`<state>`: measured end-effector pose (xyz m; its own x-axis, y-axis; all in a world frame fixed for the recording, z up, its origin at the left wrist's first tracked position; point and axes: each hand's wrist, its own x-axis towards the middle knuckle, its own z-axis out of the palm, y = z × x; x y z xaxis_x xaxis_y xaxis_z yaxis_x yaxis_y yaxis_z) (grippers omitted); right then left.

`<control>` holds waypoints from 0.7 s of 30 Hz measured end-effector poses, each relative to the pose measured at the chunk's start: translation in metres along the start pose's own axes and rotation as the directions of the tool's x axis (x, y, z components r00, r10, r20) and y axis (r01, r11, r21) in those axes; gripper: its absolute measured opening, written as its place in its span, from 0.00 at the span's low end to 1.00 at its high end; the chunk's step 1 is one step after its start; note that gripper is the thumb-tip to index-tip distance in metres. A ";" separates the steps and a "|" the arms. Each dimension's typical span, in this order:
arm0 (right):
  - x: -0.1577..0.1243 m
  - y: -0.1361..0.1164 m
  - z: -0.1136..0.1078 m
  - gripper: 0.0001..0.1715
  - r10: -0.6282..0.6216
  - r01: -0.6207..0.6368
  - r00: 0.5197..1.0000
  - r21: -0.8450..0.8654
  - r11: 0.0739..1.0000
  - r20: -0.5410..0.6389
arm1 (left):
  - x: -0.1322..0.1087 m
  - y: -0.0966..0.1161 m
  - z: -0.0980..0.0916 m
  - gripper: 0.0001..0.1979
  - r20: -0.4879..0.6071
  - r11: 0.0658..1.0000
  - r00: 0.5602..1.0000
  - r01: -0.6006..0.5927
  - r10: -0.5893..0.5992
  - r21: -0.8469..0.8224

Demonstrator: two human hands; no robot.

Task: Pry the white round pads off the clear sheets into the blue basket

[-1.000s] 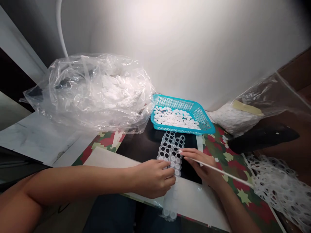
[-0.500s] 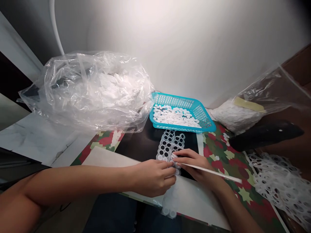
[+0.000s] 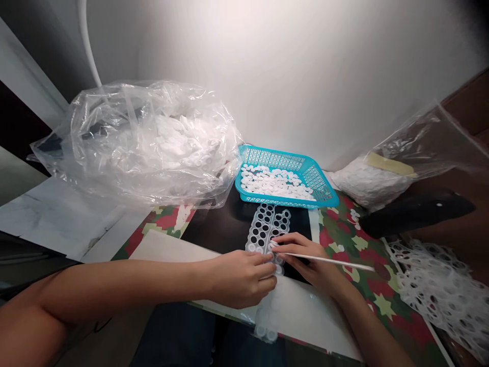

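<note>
A translucent plastic sheet with rows of round holes (image 3: 261,232) lies lengthwise on a black mat (image 3: 214,224). My left hand (image 3: 242,280) is over its nearer part, fingers curled and pressed together. What those fingertips pinch, if anything, is hidden. From the other side my right hand (image 3: 309,260) reaches in, holding a thin white stick (image 3: 344,263) that points out to the right. Small white discs (image 3: 272,245) show at the right fingertips, right above the sheet. Some near holes look filled with white discs. The sheet's near end (image 3: 265,334) hangs over the table edge.
A blue plastic basket (image 3: 324,196) of white discs stands behind the sheet. Left of it sits a large clear bag (image 3: 153,148) with white contents. At right are another bag of white pieces (image 3: 367,183), a black object (image 3: 416,211) and a pile of holed sheets (image 3: 443,300).
The stick in my right hand has tilted, its outer end rising and shifting slightly left. My left hand has barely moved; the sheet and basket stay in place.
</note>
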<state>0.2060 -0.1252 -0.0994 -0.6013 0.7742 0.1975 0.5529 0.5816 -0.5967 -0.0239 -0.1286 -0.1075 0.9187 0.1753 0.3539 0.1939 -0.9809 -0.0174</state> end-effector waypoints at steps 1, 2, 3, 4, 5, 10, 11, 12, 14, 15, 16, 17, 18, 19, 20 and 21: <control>0.000 0.000 0.000 0.14 0.001 -0.001 1.000 0.001 1.000 0.003 | 0.000 0.000 0.000 0.09 0.002 1.000 1.000 0.000 0.000 0.001; 0.000 0.001 0.000 0.14 0.000 0.000 1.000 0.000 1.000 0.005 | 0.000 0.000 0.000 0.09 0.002 1.000 1.000 -0.001 0.001 0.001; 0.000 0.002 0.000 0.14 -0.007 0.007 1.000 -0.004 1.000 0.002 | 0.000 0.000 0.000 0.09 0.002 1.000 1.000 -0.002 0.002 0.002; -0.001 0.003 0.001 0.14 -0.016 0.016 1.000 -0.011 1.000 0.001 | 0.000 0.000 0.000 0.09 -0.001 1.000 1.000 -0.004 0.004 0.002; -0.002 0.004 0.001 0.14 -0.029 0.029 1.000 -0.025 0.999 -0.001 | 0.000 0.000 0.000 0.09 -0.005 1.000 1.000 -0.005 0.005 0.002; -0.005 0.006 0.008 0.19 -0.149 0.141 0.988 -0.162 0.977 -0.034 | 0.000 0.000 0.001 0.11 0.003 1.000 1.000 -0.011 0.011 0.006; -0.005 0.005 0.010 0.20 -0.178 0.166 0.983 -0.186 0.968 -0.048 | 0.000 0.000 0.001 0.12 0.007 1.000 1.000 -0.018 0.018 0.011; -0.005 0.004 0.011 0.21 -0.200 0.183 0.978 -0.207 0.961 -0.061 | 0.000 0.000 0.001 0.12 0.009 0.999 1.000 -0.025 0.025 0.020; -0.003 0.002 0.013 0.21 -0.213 0.184 0.972 -0.247 0.952 -0.099 | 0.000 0.001 0.002 0.12 0.012 0.999 0.999 -0.036 0.035 0.039; -0.002 0.002 0.015 0.20 -0.207 0.167 0.970 -0.262 0.950 -0.131 | 0.000 0.001 0.002 0.12 0.012 0.998 0.999 -0.039 0.039 0.048; -0.001 0.001 0.016 0.19 -0.182 0.133 0.969 -0.268 0.954 -0.166 | 0.000 0.002 0.002 0.13 0.011 0.998 0.999 -0.042 0.041 0.055; 0.000 0.000 0.016 0.18 -0.144 0.088 0.968 -0.262 0.961 -0.203 | -0.001 0.002 0.003 0.13 0.008 0.997 0.999 -0.046 0.045 0.061; 0.001 0.000 0.017 0.17 -0.101 0.041 0.965 -0.243 0.969 -0.242 | -0.001 0.003 0.004 0.14 0.006 0.997 0.999 -0.049 0.048 0.066; 0.001 0.000 0.017 0.16 -0.058 -0.003 0.959 -0.214 0.977 -0.278 | -0.002 0.003 0.004 0.14 0.005 0.996 0.999 -0.050 0.050 0.071; 0.002 0.000 0.016 0.15 -0.017 -0.041 0.950 -0.180 0.983 -0.310 | -0.002 0.003 0.004 0.14 0.006 0.996 0.999 -0.051 0.051 0.075; 0.002 0.000 0.016 0.14 0.021 -0.073 0.942 -0.146 0.987 -0.336 | -0.002 0.003 0.005 0.15 0.008 0.996 0.999 -0.051 0.051 0.077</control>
<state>0.1956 -0.1273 -0.1110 -0.3612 0.8249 0.4349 0.6737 0.5533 -0.4899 -0.0239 -0.1320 -0.1128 0.9300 0.1262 0.3451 0.1728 -0.9790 -0.1077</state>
